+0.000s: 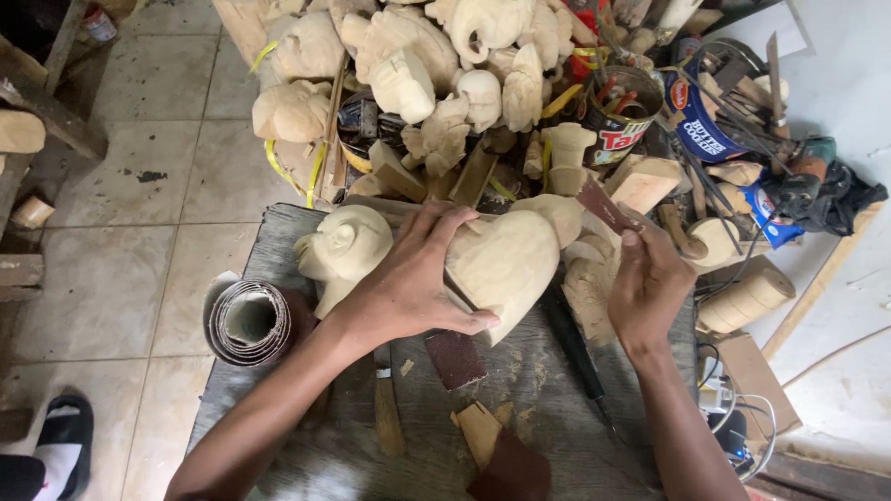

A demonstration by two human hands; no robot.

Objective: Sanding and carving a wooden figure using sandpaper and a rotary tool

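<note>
Grey worn wooden table [557, 408], set on a pale tiled floor [139, 204], with a big heap of pale wooden carvings [418, 65] piled at the far side.

Left hand [413, 278] spread flat over a pale wooden carving [506, 264], fingers wrapped round its top and thumb pressed on its near side, gripping it firmly. Right hand [650, 283] just beside it on the right, fingers pinched shut on a small strip of brown sandpaper [603, 206], held up above the carving's right end.

Carving right in the middle of the table, between both hands. Long way of it running from left to right, tipped a bit toward the far side. Sandpaper very close to its upper right edge, but hard to tell if touching. Left hand on it, right hand a little apart, so left hand nearer.

Smooth, rounded, light cream wood, no paint, shaped a bit like a fat heart.

Close by: another pale carved head [343, 246] to the left, a roll of sandpaper [251, 320] at the table's left edge, a dark square scrap of sandpaper [455, 359] near the front, a few wood chips [478, 431], and a dark thin tool [575, 357] lying under the right wrist.
</note>
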